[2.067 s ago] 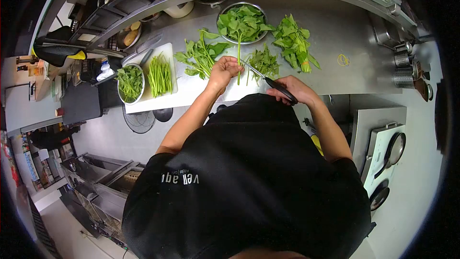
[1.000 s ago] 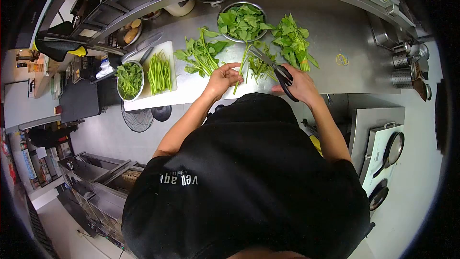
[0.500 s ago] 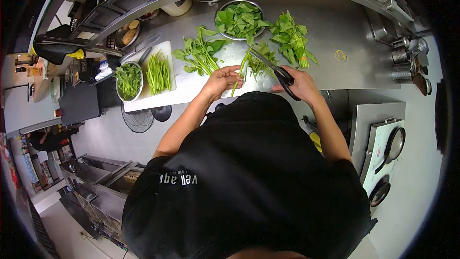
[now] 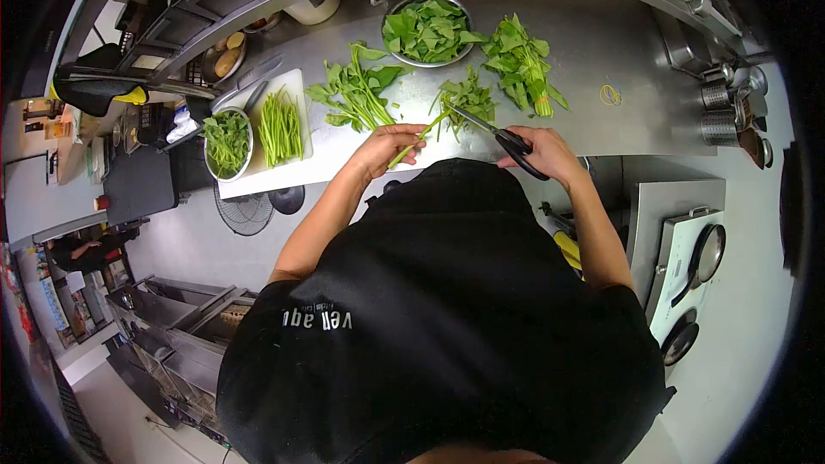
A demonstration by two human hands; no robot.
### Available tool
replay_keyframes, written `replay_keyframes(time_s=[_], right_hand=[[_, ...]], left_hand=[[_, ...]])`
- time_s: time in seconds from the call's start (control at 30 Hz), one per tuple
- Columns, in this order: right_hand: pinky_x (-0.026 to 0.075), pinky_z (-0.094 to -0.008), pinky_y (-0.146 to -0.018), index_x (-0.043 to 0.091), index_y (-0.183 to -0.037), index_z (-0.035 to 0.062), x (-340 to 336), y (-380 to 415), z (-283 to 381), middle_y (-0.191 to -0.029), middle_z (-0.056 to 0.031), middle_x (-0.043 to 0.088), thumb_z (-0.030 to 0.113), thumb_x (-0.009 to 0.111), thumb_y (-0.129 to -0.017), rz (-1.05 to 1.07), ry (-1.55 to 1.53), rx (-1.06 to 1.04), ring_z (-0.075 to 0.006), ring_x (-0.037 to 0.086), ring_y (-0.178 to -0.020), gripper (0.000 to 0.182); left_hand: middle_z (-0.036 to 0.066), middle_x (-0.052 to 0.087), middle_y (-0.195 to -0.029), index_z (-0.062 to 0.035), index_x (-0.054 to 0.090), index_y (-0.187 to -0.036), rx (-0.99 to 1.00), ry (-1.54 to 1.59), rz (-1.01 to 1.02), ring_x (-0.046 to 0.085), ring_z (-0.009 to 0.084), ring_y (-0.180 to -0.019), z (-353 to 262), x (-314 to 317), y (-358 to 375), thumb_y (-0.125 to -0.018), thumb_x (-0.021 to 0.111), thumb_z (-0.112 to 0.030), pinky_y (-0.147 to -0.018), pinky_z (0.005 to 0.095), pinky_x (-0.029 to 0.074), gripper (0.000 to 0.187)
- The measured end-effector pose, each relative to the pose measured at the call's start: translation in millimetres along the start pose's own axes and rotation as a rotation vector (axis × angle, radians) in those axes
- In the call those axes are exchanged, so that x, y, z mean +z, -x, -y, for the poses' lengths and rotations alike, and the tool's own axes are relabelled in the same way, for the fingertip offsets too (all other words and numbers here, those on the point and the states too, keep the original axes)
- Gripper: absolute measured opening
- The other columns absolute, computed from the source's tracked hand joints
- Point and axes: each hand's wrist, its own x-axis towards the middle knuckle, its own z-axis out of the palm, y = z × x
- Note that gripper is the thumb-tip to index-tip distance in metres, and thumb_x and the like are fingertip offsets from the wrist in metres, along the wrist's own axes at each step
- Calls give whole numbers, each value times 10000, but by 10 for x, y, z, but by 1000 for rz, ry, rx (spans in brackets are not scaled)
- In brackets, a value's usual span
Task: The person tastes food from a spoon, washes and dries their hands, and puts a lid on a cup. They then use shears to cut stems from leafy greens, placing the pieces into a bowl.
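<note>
Between the fingers of my left hand is a green stem, slanting up to the right. My right hand is closed on the black handles of scissors, whose blades point up-left over a small pile of leafy greens. Left of that pile lies a leafy bunch. Behind is a metal bowl of leaves, and a bunch tied near its stem ends lies right of it. Cut stems rest on a white cutting board, beside a bowl of greens.
A yellow rubber band lies on the steel counter. A knife rests at the board's left edge. Metal utensil holders hang at the right. Pans are below them. A person is far off at the left.
The stem in my left hand has moved down-left and tilted further over, away from the leafy pile. The scissors have shifted slightly, their tips now lower over the pile.
</note>
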Motion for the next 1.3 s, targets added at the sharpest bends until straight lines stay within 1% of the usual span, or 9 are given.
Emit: replay_keyframes(time_s=[0.33, 0.4, 0.53, 0.6, 0.77, 0.87, 0.93, 1.03, 1.3], right_hand=[[353, -285, -514, 654, -1106, 67, -48, -68, -40, -565, -9, 508, 368, 812, -668, 113, -2, 49, -112, 428, -532, 554], [368, -313, -525, 686, -981, 62, 5, -114, -131, -581, -43, 528, 380, 786, -696, 102, -85, 64, -132, 451, -547, 438], [345, -290, -503, 671, -1002, 37, -63, -94, -56, -572, -7, 504, 384, 785, -707, 105, -54, 103, -100, 431, -546, 470], [322, -263, -467, 606, -1163, 17, -19, -118, -132, -527, 33, 420, 327, 793, -730, 66, -142, 28, -84, 387, -476, 564], [320, -255, -459, 633, -1046, 2, -64, -177, -112, -564, 20, 476, 414, 757, -746, 112, -259, 92, -85, 436, -497, 525], [311, -245, -435, 636, -1022, 4, -51, -247, -146, -560, 19, 483, 421, 750, -753, 137, -321, 153, -80, 451, -473, 509], [307, -241, -426, 636, -1006, 4, -37, -290, -159, -556, 18, 488, 428, 748, -755, 135, -321, 159, -79, 459, -465, 505], [301, -243, -430, 636, -979, 8, -20, -323, -142, -550, 18, 480, 430, 749, -752, 132, -321, 171, -77, 456, -473, 492], [286, -243, -417, 629, -955, 9, -30, -325, -105, -552, 18, 484, 380, 749, -768, 88, -324, 116, -74, 439, -459, 433]], left_hand=[[133, 618, -922, 71, 547, -1197, -7, -57, 5, 554, 122, -608, -20, -71, -59, -873, 544, -29, -547, 235, 484, 339], [131, 616, -921, 71, 537, -1203, -8, -43, 3, 555, 121, -611, -7, -79, -75, -876, 541, -30, -554, 239, 489, 342], [122, 607, -911, 49, 512, -1214, 16, -28, -17, 556, 115, -620, 54, -109, -101, -887, 533, -35, -577, 254, 503, 338], [113, 606, -909, 37, 505, -1214, 39, -56, -38, 558, 115, -622, 76, -122, -93, -890, 531, -42, -587, 258, 508, 334], [63, 597, -885, -23, 569, -1137, 114, -149, -95, 555, 89, -663, 87, -152, -23, -863, 531, -11, -594, 277, 519, 277], [91, 604, -904, -29, 607, -1076, 211, -694, -229, 602, 163, -707, 67, -89, 8, -842, 555, -9, -632, 327, 514, 241], [143, 602, -940, -32, 634, -1027, 786, -1091, -361, 619, 278, -790, 88, -18, -12, -805, 580, -13, -698, 376, 498, 228], [167, 597, -952, -31, 640, -1015, 801, -1113, -471, 593, 362, -856, 80, 55, -84, -774, 591, -6, -756, 401, 487, 248], [90, 606, -891, -20, 612, -1029, 798, -918, -511, 587, 190, -681, 126, -109, -105, -806, 612, -31, -610, 302, 485, 224]])
